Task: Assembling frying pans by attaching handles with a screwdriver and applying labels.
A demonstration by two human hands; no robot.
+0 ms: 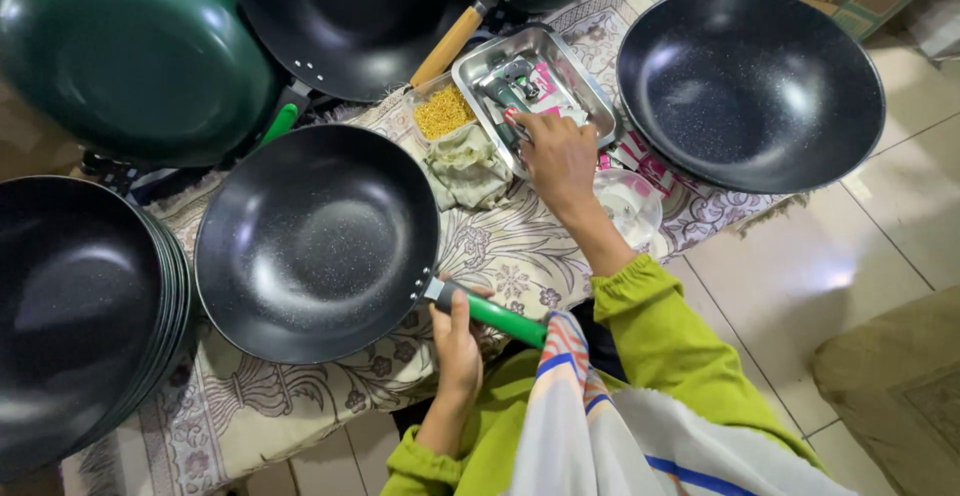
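Item: black speckled wok (pixel 315 241) with a green handle (pixel 495 314), lying bowl-up on a floral cloth (pixel 520 251) in front of the person.

Left hand (pixel 455 341) — rested on the green handle near its metal collar, fingers together and curled around it, seemingly to keep the wok from turning.

Right hand (pixel 558 154) — reached into a steel tray (pixel 585 86) beyond the wok, fingertips bent down among small metal fittings (pixel 510 81); whether they had pinched anything could not be told.

Adjacent: a small tub of yellow screws (pixel 442 111) touching the tray's left side, a crumpled rag (pixel 467 168) below it, a clear round lid (pixel 632 206) just right of the wrist — all kept within arm's reach.

Surrounding stock: a second black wok (pixel 750 86) at right, a wooden-handled wok (pixel 350 16) at top, a dark green wok (pixel 130 51) upside down at upper left, and a nested stack of woks (pixel 80 316) at left.
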